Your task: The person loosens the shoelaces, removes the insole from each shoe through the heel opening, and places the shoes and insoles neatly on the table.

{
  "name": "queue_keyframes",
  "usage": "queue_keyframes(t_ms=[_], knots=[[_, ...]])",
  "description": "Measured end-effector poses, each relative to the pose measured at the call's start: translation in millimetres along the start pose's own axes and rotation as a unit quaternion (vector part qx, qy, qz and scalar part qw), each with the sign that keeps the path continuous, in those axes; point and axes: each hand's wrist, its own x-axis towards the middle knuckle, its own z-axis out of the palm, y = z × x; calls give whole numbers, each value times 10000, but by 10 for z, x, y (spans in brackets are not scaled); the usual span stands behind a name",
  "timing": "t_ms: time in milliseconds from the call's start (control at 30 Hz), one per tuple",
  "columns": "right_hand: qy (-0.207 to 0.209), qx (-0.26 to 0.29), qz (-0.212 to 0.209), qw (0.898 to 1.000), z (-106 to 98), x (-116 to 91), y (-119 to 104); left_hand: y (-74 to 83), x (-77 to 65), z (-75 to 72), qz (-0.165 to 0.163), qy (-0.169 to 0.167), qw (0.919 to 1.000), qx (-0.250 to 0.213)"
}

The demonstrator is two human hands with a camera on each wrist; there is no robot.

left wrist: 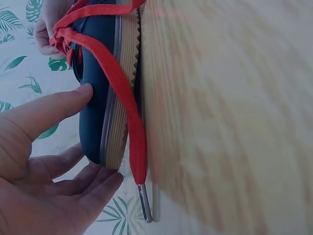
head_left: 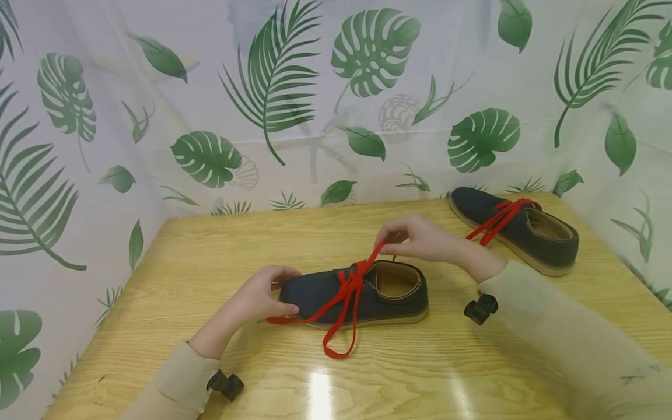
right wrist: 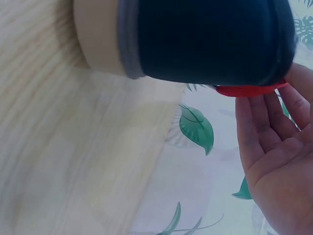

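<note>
Rising along the left, far and right, a leaf-print cloth [head_left: 294,181] borders the worktop [head_left: 252,239]. Wood stretches left and near of the near shoe [head_left: 315,286], which stands mid-worktop, toe left, well in from the edges. A gap of wood separates it from the far shoe [head_left: 546,245], close to the far and right edges. The left hand [head_left: 262,294] has its grip round the near shoe's toe, thumb on the near side. The right hand [head_left: 420,238] is raised over the shoe's opening, its grip pinching the red lace [head_left: 362,268]. A loop of lace droops near onto the wood; another end runs left, finishing in a metal tip [left wrist: 144,203].
</note>
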Motion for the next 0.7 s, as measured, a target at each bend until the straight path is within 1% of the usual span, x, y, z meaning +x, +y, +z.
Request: queue_keyframes(t_ms=[133, 267, 567, 700], knots=[[97, 7, 103, 9999, -17, 6, -27, 6, 12, 1, 91, -5, 9999, 94], [88, 36, 124, 9999, -4, 9, -16, 20, 16, 13, 62, -11, 9998, 167], [-247, 316, -125, 9991, 88, 27, 18, 41, 17, 18, -37, -31, 9999, 104], [-270, 217, -272, 9990, 122, 40, -28, 48, 15, 13, -69, -43, 9999, 107]])
